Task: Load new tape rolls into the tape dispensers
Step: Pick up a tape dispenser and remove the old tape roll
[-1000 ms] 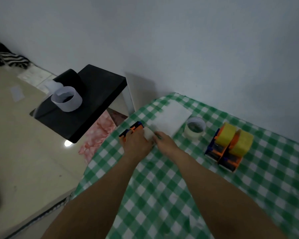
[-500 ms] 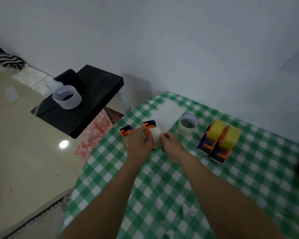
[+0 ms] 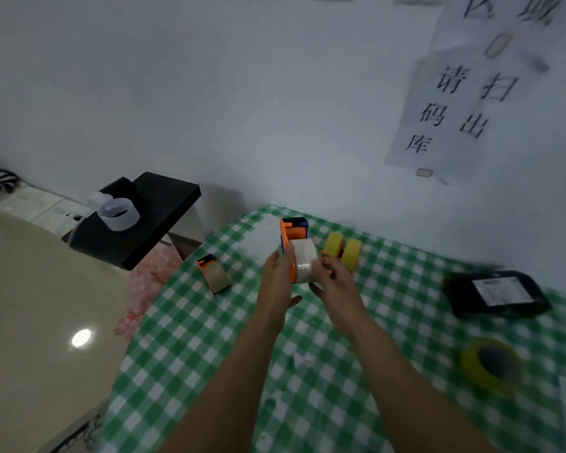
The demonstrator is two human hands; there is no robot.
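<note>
Plastic dispenser (image 3: 291, 231), seemingly glossy tape roll (image 3: 305, 259)

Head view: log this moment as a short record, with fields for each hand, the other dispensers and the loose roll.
left hand: grips the orange dispenser
right hand: pinches the white tape roll on that dispenser
other dispensers: dispenser with brownish tape lying left on the checked tablecloth; pair with yellow rolls just beyond the hands
loose roll: yellow roll, lower right, blurred
</note>
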